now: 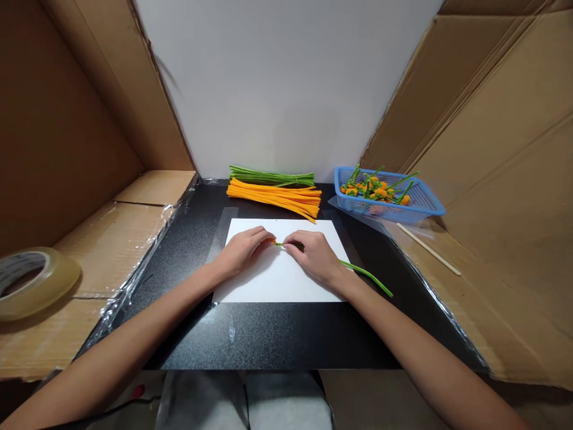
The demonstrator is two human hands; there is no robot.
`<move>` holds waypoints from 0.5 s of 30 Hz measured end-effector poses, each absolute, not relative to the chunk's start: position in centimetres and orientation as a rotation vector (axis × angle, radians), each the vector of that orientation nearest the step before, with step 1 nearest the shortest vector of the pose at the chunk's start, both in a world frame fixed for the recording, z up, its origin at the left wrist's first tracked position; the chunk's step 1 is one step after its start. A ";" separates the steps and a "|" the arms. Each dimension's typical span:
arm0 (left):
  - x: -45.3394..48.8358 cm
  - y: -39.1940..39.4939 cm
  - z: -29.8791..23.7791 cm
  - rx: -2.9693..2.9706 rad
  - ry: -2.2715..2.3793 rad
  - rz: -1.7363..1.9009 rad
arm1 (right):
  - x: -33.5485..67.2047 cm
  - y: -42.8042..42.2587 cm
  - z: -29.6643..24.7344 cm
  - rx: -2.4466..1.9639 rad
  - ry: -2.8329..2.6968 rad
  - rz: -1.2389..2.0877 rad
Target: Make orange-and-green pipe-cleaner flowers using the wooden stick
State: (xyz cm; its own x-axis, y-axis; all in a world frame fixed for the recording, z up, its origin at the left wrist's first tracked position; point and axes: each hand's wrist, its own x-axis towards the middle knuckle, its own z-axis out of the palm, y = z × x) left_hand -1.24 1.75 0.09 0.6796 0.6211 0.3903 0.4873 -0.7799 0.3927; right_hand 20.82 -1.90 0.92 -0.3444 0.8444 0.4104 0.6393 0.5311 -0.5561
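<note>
- Paper (268,286), white and flat, lies on the black table (286,340). Think of it as the middle of a clock, with 12 o'clock at the pale wall (286,77).
- The left hand (245,248) is on the 9 o'clock side of the paper. Its fingers are close together, and the tips pinch a small orange bit (274,241).
- The right hand (314,254) is on the 3 o'clock side. Its thumb and finger pinch a green stem (367,275) near the end by the orange bit. The other fingers are curled.
- That end of the stem sits just toward 12 o'clock from the paper's middle. The right hand hides some of it, and the rest pokes out between 3 and 4 o'clock, past the paper's edge.
- At 12 o'clock is a bunch of orange stems (273,196), with a bunch of green stems (268,175) behind.
- At 2 o'clock is a blue basket (423,200), with little orange and green pieces (380,191) inside.
- At 3 o'clock, on cardboard (430,286), lies a thin stick (428,248).
- A big tape roll (62,283) is far over at 9 o'clock.
</note>
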 end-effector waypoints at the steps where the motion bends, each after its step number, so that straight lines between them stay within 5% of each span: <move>1: -1.2 1.7 0.1 2.639 0.898 0.761 | 20.7 -1.9 0.8 -1.189 -2.072 0.386; 15: -0.5 1.2 0.1 2.686 0.871 0.690 | 19.7 -2.2 0.7 -1.131 -1.927 0.528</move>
State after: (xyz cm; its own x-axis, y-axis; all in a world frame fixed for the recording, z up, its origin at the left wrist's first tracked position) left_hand -0.54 1.21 0.12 0.7116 0.6014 0.3633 0.4911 -0.7955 0.3549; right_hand 19.72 -2.24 0.70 -0.2593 0.8597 0.4401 0.5156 0.5085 -0.6896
